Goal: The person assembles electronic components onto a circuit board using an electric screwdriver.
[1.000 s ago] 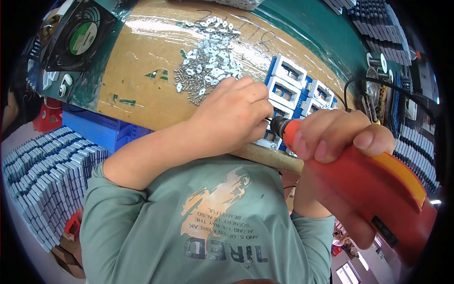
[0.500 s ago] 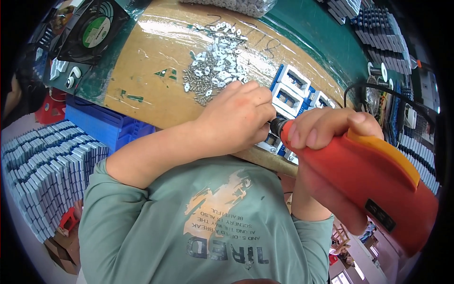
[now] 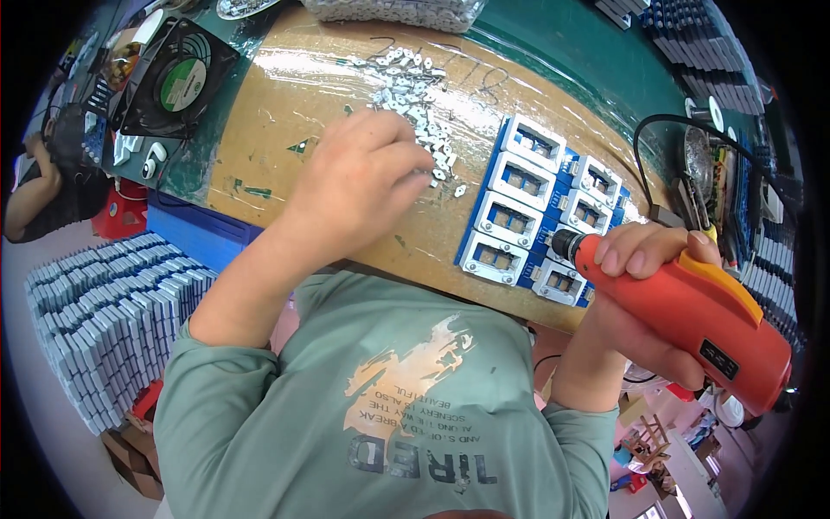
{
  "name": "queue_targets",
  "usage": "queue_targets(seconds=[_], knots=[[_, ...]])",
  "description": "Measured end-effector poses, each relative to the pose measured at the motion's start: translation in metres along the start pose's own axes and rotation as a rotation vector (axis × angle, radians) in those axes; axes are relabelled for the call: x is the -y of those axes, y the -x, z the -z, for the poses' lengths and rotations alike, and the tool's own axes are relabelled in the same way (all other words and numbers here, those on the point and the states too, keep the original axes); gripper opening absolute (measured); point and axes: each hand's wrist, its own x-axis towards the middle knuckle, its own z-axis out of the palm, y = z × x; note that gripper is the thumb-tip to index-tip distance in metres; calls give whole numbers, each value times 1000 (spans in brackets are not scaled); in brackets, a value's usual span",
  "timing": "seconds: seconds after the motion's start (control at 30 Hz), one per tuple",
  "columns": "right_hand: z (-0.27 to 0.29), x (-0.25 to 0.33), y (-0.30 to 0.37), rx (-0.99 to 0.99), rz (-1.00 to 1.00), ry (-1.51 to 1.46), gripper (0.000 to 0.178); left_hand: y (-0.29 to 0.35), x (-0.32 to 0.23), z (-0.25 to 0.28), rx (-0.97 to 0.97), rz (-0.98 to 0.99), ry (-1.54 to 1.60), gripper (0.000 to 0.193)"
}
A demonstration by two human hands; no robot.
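A red cordless screwdriver [image 3: 705,324] with a yellow trigger strip lies in my right hand [image 3: 640,249], its fingers wrapped round the body. Its black chuck points left, over the lower part of a blue panel [image 3: 478,221] that carries several white rectangular frames [image 3: 520,179]. Some of these frames bear small white clips with screws at their corners. To the left, my left hand [image 3: 359,169] bends over a pile of small white clips [image 3: 417,91]. The left fingers are curled downward, and the hand covers part of the pile; what they pinch, if anything, is hidden.
A black fan [image 3: 173,78] stands at the far left beside white earbuds. A clear bag of white parts [image 3: 402,10] lies at the back. Stacks of blue-white pieces [image 3: 112,316] fill the left side, with more at right. A black cable [image 3: 670,119] arches near the screwdriver.
My left hand has moved from the blue panel, back and left, onto the pile of clips. The screwdriver has shifted slightly right, and more of the frames now shows.
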Motion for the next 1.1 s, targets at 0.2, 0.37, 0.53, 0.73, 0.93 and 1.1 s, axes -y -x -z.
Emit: queue_targets(seconds=[0.2, 0.37, 0.53, 0.73, 0.93, 1.1], knots=[[-10, -5, -6, -129, 9, 85, 121, 4, -10, -3, 90, -23, -42, 13], [-5, -7, -7, -67, 33, 107, 122, 8, -15, 2, 125, -35, -25, 13], [4, -11, -10, 5, 62, 106, 122, 5, 0, 3, 38, 10, -44, 13], [7, -10, -10, 13, 53, 110, 121, 0, -1, 5, 85, 2, -66, 13], [10, -9, -8, 12, 45, 131, 120, -2, -4, 5, 97, 24, -78, 14], [9, -4, -3, -33, 1, 143, 120, -1, 0, 1, 47, 3, -93, 16]])
